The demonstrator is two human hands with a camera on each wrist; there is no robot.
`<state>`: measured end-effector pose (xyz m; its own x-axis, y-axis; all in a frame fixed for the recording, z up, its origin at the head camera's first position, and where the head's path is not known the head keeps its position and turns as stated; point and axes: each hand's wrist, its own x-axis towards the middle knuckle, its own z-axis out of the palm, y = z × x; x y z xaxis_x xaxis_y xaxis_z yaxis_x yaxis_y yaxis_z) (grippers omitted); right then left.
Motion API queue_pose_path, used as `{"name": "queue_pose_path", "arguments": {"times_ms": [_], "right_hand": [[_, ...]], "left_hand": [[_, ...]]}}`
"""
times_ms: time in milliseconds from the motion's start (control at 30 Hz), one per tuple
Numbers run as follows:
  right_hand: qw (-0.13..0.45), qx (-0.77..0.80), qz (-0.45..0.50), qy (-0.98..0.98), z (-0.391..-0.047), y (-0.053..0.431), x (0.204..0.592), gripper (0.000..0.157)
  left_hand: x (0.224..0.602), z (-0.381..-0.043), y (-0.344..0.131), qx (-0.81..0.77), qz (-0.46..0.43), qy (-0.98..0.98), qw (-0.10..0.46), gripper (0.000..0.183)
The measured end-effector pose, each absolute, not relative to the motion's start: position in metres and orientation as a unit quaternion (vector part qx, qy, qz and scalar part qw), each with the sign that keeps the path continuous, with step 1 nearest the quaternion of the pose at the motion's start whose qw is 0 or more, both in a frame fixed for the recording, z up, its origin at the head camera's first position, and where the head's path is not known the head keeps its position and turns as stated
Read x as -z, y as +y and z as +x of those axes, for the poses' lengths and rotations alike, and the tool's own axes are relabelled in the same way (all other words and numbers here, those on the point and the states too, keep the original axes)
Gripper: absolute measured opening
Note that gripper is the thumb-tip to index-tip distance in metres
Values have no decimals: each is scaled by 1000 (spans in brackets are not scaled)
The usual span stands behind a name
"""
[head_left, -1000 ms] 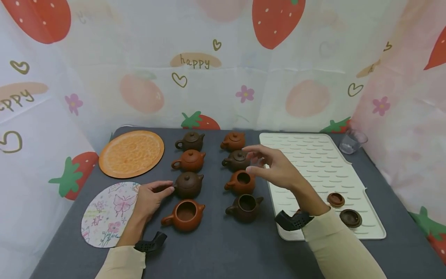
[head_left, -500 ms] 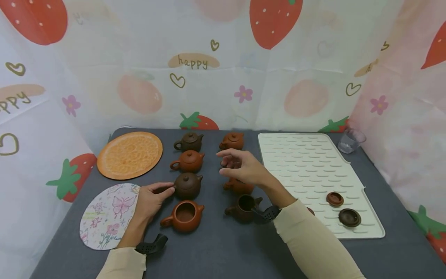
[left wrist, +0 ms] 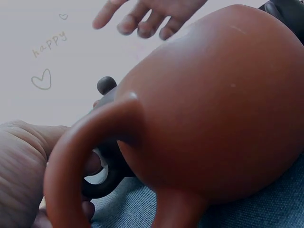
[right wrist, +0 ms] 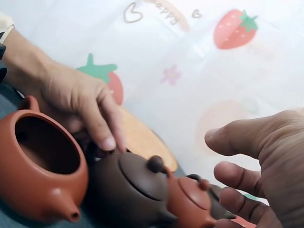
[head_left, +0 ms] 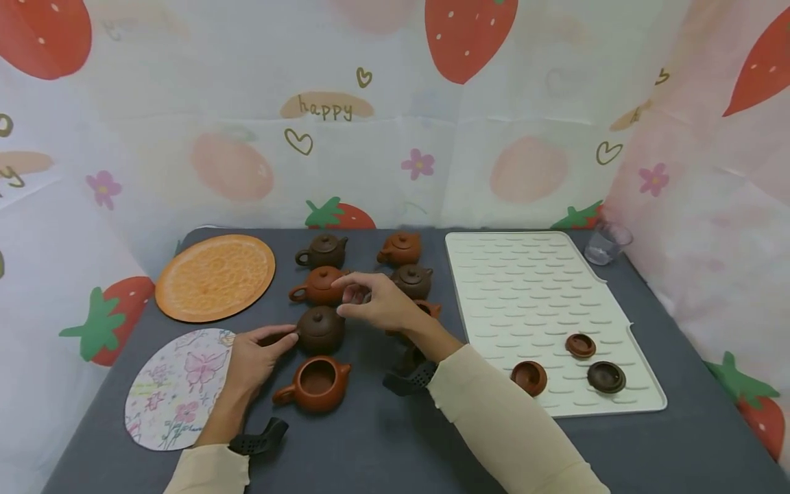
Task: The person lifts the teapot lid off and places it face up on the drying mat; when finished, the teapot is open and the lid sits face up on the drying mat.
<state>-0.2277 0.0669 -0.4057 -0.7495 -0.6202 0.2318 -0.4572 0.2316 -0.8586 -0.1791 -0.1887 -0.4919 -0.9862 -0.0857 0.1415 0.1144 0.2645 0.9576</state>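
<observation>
A dark brown lidded teapot [head_left: 321, 334] stands third from the back in the left column. My left hand [head_left: 253, 360] pinches its handle between thumb and fingers, as the right wrist view also shows. Over that teapot's right side hovers my right hand [head_left: 379, 302], fingers apart and holding nothing. Its fingertips overlap the reddish-brown lidded teapot [head_left: 317, 288] behind in the head view. In front sits a lidless reddish-brown teapot [head_left: 337, 394], which fills much of the left wrist view. The dark lid's round knob [right wrist: 155, 164] shows in the right wrist view.
A second column holds a reddish-brown teapot [head_left: 401, 248], a dark one [head_left: 415, 280] and others partly behind my right arm. Several lids, one of them dark [head_left: 606, 377], lie on a white tray [head_left: 512, 302]. Two round mats [head_left: 216, 278] lie left; a clear cup [head_left: 607, 243] stands back right.
My right hand has swept left from over the right column to beside the dark teapot's lid. My left hand stays at the handle; the head view has shifted slightly.
</observation>
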Motion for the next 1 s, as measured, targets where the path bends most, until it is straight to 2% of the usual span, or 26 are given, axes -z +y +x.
{"name": "queue_pose_path", "arguments": {"times_ms": [367,1000], "right_hand": [[91,485,-314,811,-233,37,421,32],[88,367,-301,876,-234,20,431,29]], "left_hand": [[494,-180,-190,607,-11,-791,83,27],[495,-179,-189,612,-13,-785,92,24]]}}
